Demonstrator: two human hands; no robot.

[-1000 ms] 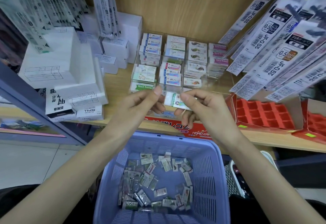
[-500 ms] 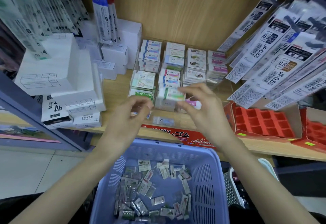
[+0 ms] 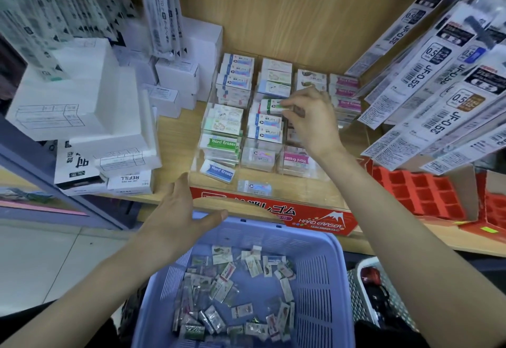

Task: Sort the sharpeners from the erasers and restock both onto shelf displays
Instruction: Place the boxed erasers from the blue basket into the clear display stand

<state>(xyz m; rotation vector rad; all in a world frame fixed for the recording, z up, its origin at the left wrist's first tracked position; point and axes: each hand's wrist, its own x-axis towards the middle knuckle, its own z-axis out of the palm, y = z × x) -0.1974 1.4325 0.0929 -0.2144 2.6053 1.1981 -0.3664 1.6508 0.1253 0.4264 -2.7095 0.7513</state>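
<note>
A clear tiered display [image 3: 309, 175] on the wooden shelf holds rows of boxed erasers. My right hand [image 3: 312, 120] reaches into its middle and pinches a white eraser with a green band [image 3: 269, 105] over the second column. My left hand [image 3: 180, 210] hovers with fingers spread above the far left rim of the purple basket [image 3: 323, 260]; it holds nothing. Several small wrapped erasers [image 3: 232, 293] lie loose on the basket floor. A single wrapped eraser [image 3: 254, 187] lies in the display's front tray.
White refill boxes [image 3: 90, 117] are stacked on the shelf's left. Hanging refill packets [image 3: 443, 84] crowd the right side. A red compartment tray [image 3: 419, 194] sits at right. A red "Hard Eraser" carton front [image 3: 315, 217] edges the shelf. A white mesh basket [image 3: 367, 298] stands beside the purple one.
My right hand carried the green-banded eraser from near the basket forward into the display's middle rows. My left hand let go, dropped back toward the basket rim and spread its fingers.
</note>
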